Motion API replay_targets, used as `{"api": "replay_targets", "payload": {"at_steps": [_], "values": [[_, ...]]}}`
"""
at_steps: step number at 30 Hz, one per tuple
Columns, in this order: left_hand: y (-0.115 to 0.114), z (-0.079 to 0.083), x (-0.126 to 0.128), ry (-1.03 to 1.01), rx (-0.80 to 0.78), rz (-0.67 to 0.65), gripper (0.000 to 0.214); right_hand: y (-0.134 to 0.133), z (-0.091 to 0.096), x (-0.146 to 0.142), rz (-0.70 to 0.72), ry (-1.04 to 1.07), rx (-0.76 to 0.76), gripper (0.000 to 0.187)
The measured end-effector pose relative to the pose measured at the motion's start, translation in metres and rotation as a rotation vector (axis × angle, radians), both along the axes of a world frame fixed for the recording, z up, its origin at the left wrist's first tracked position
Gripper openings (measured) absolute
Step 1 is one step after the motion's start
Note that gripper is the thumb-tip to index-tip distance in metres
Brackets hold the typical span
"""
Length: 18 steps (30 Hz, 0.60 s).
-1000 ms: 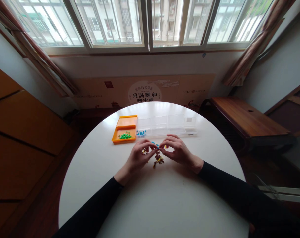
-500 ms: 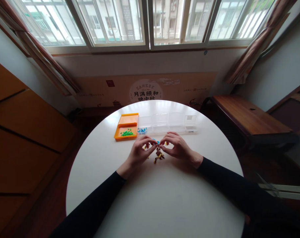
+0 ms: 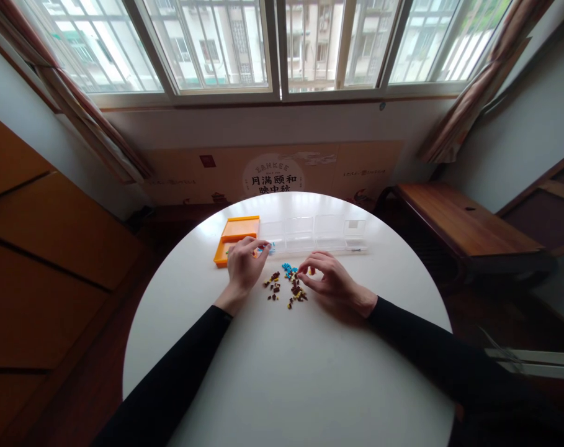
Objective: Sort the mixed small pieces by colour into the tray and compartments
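my left hand [image 3: 242, 264] pinches a bead at the clear box [image 3: 316, 234]'s left end; right hand [image 3: 328, 282] picks in the pile [image 3: 288, 287], between both.

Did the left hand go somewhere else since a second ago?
Yes. The left hand has left the bead pile and gone up and left, to where the orange tray meets the clear organizer box. The right hand stays by the pile.

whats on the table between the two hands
In the head view, a loose scatter of small brown, yellow and blue beads lies between the left hand and right hand.
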<state>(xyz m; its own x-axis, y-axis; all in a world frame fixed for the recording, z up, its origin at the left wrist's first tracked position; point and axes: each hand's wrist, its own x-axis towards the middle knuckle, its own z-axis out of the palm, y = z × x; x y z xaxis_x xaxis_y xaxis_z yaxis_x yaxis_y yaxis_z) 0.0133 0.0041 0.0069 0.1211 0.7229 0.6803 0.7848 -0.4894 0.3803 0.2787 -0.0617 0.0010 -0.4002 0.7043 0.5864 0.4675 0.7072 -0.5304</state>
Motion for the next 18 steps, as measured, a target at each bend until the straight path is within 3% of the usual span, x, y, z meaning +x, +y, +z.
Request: {"api": "replay_targets", "payload": {"at_steps": [8,15,18], "values": [[0.000,-0.007,-0.006,0.042,0.071,-0.027,0.014,-0.001,0.002,0.001,-0.008,-0.004,-0.006,0.007],[-0.033,0.002,-0.002,0.082,-0.096,-0.342,0.011,0.001,-0.003,0.003,-0.036,-0.002,-0.028,0.006],[-0.042,0.004,0.002,0.110,-0.133,-0.416,0.006,0.003,-0.006,0.004,-0.038,-0.007,-0.035,0.004]]}}
